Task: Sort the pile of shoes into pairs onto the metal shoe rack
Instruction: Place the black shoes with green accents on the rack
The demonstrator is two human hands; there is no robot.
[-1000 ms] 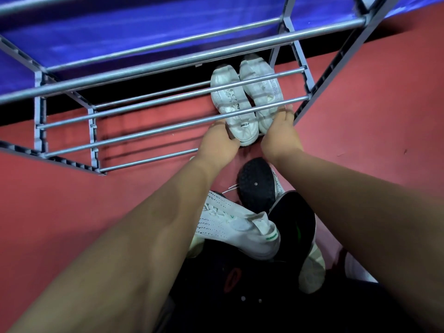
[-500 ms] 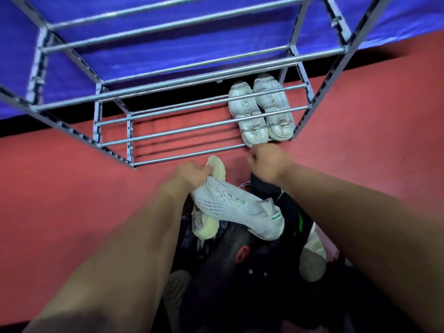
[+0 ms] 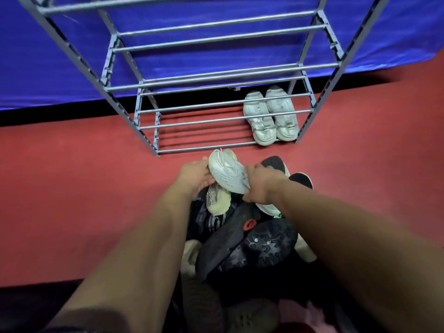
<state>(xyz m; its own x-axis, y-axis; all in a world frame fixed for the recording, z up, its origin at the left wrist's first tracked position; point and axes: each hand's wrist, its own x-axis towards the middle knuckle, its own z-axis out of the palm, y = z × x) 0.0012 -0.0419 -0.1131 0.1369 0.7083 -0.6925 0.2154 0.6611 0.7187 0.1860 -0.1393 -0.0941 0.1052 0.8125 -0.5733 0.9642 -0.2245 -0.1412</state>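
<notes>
red floor (image 3: pixel 84 188) seen from the head camera, with a grey metal rack (image 3: pixel 192 124) standing on it against a blue cloth (image 3: pixel 48 80). the rack's tiers are pairs of horizontal bars between slotted side posts. on the lowest tier, at its right end, sits a white pair (image 3: pixel 264 133) – two chunky shoes side by side, touching, with small dark print on the ends nearest the camera, which reach the front bar. the other tiers in view carry no shoes.

in front of the rack, near its lowest front bar, both bare forearms reach forward over the pile (image 3: pixel 252 236). between the hands is a white sneaker (image 3: pixel 228 173) with a knit upper and a dotted line along its side, lying on a slant and lifted above the shoes beneath. the left hand (image 3: pixel 195 173) cups the sneaker's far end, fingers curved along its side. the right hand (image 3: pixel 260 186) grasps the near end, fingers curled over the upper so that the heel is hidden. both hands are thus closed on the same shoe.

just under the left hand lies a cream shoe (image 3: pixel 217 200) with lettering on its side – apparently of similar make, though the print is too small to read. the pile itself is mostly dark: a black lugged sole (image 3: pixel 271 246) faces up, a black shoe with a red oval mark (image 3: pixel 249 224) lies beside it, and two more black soles (image 3: pixel 274 163) show just beyond the right hand. pale shoes edge the pile on both sides; its near part is in shadow and cannot be made out.
</notes>
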